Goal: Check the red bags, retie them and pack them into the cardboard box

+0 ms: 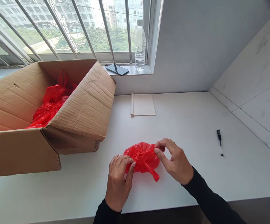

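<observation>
Step in hand, as judged: working the gathered top of the red plastic bag (141, 155), near the counter's (163, 196) front edge, left hand (119, 178) and right hand (174, 160) pinching opposite sides; next move likely needs even, gentle tension.

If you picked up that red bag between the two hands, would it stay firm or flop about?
The red bag would likely sag and change shape, as its thin plastic is creased and bunched. Its glossy surface may feel a little slippery. It probably wouldn't roll far, lying low and uneven on the table.
</observation>
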A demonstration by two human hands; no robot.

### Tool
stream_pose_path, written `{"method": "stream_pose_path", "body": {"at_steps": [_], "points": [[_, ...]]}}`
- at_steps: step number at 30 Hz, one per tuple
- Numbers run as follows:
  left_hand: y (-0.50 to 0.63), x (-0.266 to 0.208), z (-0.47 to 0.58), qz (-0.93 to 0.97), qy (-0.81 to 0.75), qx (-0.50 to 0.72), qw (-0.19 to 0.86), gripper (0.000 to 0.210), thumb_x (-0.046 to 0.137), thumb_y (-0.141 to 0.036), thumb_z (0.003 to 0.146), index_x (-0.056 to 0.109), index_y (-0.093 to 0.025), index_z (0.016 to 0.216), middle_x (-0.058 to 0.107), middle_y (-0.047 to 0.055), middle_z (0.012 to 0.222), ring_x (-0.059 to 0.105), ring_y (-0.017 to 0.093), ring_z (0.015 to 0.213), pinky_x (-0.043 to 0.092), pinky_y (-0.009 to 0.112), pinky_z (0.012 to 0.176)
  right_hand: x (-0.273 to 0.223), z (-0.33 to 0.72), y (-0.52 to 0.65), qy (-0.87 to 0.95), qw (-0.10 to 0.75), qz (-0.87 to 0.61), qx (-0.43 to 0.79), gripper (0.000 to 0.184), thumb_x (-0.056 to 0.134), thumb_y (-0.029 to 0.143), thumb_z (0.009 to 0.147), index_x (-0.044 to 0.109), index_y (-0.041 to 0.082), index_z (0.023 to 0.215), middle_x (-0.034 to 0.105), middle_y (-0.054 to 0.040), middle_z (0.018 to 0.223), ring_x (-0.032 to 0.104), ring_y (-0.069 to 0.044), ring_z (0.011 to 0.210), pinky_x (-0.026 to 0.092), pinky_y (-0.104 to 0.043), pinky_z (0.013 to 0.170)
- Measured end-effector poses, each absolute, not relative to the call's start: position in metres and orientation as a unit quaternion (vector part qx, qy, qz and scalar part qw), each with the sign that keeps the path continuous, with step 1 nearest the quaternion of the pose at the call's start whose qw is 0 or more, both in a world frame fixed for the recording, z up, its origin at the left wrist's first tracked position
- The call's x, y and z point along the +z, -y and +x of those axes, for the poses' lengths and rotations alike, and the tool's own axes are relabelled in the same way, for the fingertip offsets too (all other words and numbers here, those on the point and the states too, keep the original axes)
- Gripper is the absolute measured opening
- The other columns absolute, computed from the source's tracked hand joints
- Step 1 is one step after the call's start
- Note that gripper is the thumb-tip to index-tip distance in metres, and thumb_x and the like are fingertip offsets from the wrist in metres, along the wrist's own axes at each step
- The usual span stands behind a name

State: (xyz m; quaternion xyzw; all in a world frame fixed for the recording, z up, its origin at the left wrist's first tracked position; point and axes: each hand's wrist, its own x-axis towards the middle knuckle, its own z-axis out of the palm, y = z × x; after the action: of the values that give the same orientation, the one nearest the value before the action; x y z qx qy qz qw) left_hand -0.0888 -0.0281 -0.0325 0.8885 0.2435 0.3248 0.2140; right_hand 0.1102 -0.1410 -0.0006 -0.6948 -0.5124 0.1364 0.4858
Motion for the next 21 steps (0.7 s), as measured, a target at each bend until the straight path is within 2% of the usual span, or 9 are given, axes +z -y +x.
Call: {"method": "stream_pose_path", "body": {"at_steps": [2,4,6,8,12,16,18,20,21], "points": [[0.027,-0.033,-0.092,0.881,-0.256,0.329,0.224,0.010,0.059,-0.014,0.094,0.059,-0.023,0.097,0.067,0.002,0.096,0.061,0.020,0.095,0.044,0.043,0.098,0.005,0.113,0.143,0.457,0.514,-0.701,0.191,0.008,0.054,0.031,0.098,0.060,0.026,0.099,0.065,-0.0008,0.091,0.061,-0.021,0.088,0.051,-0.041,0.087],[0.029,-0.033,-0.092,0.873,-0.265,0.335,0.237,0.009,0.058,-0.015,0.094,0.058,-0.024,0.098,0.067,0.002,0.097,0.061,0.020,0.097,0.047,0.040,0.094,0.005,0.112,0.144,0.447,0.515,-0.689,0.247,0.023,0.054,0.032,0.098,0.056,0.029,0.121,0.067,-0.0011,0.102,0.062,-0.021,0.102,0.050,-0.041,0.093],[0.031,-0.032,-0.090,0.865,-0.272,0.341,0.250,0.009,0.057,-0.016,0.095,0.058,-0.024,0.099,0.067,0.003,0.098,0.060,0.020,0.098,0.049,0.037,0.092,-0.001,0.107,0.143,0.474,0.495,-0.676,0.271,0.050,0.056,0.027,0.096,0.039,0.031,0.143,0.066,-0.0021,0.115,0.058,-0.021,0.116,0.045,-0.044,0.103],[0.034,-0.032,-0.088,0.860,-0.276,0.342,0.260,0.007,0.056,-0.018,0.096,0.058,-0.025,0.098,0.067,0.003,0.098,0.060,0.020,0.099,0.050,0.036,0.091,-0.008,0.101,0.141,0.510,0.470,-0.674,0.254,0.064,0.056,0.021,0.092,0.029,0.031,0.150,0.064,-0.0030,0.116,0.057,-0.022,0.117,0.044,-0.047,0.105],[0.033,-0.032,-0.090,0.840,-0.315,0.344,0.276,0.006,0.054,-0.025,0.097,0.060,-0.025,0.097,0.066,0.003,0.097,0.062,0.021,0.096,0.053,0.034,0.083,-0.018,0.102,0.141,0.525,0.467,-0.688,0.179,0.046,0.049,0.020,0.094,0.045,0.030,0.138,0.064,-0.0031,0.096,0.059,-0.023,0.094,0.049,-0.047,0.091],[0.026,-0.029,-0.100,0.806,-0.385,0.347,0.287,0.013,0.049,-0.031,0.099,0.058,-0.023,0.097,0.064,0.004,0.092,0.062,0.020,0.080,0.051,0.028,0.059,-0.015,0.117,0.150,0.455,0.491,-0.724,0.167,0.029,0.050,0.029,0.096,0.056,0.028,0.124,0.060,-0.0035,0.093,0.056,-0.023,0.088,0.048,-0.045,0.085],[0.026,-0.026,-0.101,0.799,-0.395,0.334,0.307,0.013,0.050,-0.034,0.099,0.059,-0.024,0.098,0.066,0.004,0.093,0.063,0.020,0.080,0.048,0.025,0.051,-0.013,0.119,0.153,0.451,0.479,-0.731,0.181,0.026,0.051,0.033,0.096,0.058,0.028,0.120,0.060,-0.0037,0.093,0.056,-0.024,0.088,0.048,-0.045,0.084],[0.028,-0.022,-0.098,0.803,-0.378,0.327,0.325,0.014,0.051,-0.033,0.098,0.059,-0.025,0.106,0.067,0.006,0.103,0.065,0.021,0.092,0.052,0.026,0.055,-0.011,0.115,0.152,0.470,0.453,-0.733,0.190,0.027,0.055,0.039,0.095,0.060,0.028,0.119,0.061,-0.0037,0.092,0.056,-0.024,0.087,0.047,-0.047,0.084],[0.030,-0.020,-0.095,0.812,-0.361,0.325,0.324,0.017,0.051,-0.032,0.098,0.058,-0.026,0.112,0.066,0.007,0.109,0.064,0.022,0.100,0.056,0.028,0.063,-0.011,0.112,0.150,0.484,0.440,-0.732,0.189,0.027,0.058,0.041,0.094,0.061,0.028,0.118,0.062,-0.0035,0.090,0.056,-0.024,0.086,0.046,-0.048,0.085]]}}
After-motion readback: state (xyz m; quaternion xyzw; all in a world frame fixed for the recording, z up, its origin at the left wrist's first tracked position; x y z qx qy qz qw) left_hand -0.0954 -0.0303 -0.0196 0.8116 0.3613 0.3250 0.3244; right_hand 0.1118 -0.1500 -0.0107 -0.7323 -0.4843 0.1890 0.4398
